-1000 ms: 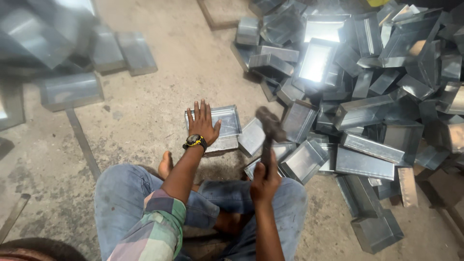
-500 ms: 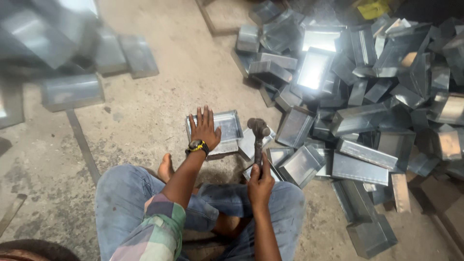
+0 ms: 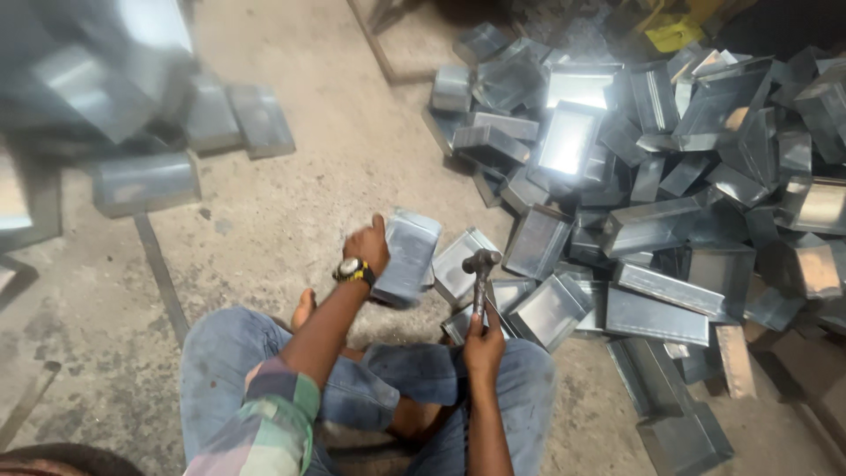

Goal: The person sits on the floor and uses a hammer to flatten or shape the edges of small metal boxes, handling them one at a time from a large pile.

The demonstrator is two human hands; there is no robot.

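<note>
I sit on a concrete floor with my knees bent. My left hand (image 3: pixel 368 247), with a yellow-and-black watch on the wrist, grips a shiny sheet-metal tray (image 3: pixel 407 256) and tilts it up off the floor on its edge. My right hand (image 3: pixel 484 339) holds a hammer (image 3: pixel 481 264) by the handle, its head upright just right of the tray and apart from it. More trays lie right behind the hammer.
A big heap of similar metal trays (image 3: pixel 670 176) covers the floor to the right and front. A blurred stack of trays (image 3: pixel 106 106) sits at the far left. A flat metal strip (image 3: pixel 163 273) lies on the floor to my left.
My left hand lay flat on the tray on the floor; now it grips the tray and has lifted it onto its edge. The hammer has come down lower and closer to me.
</note>
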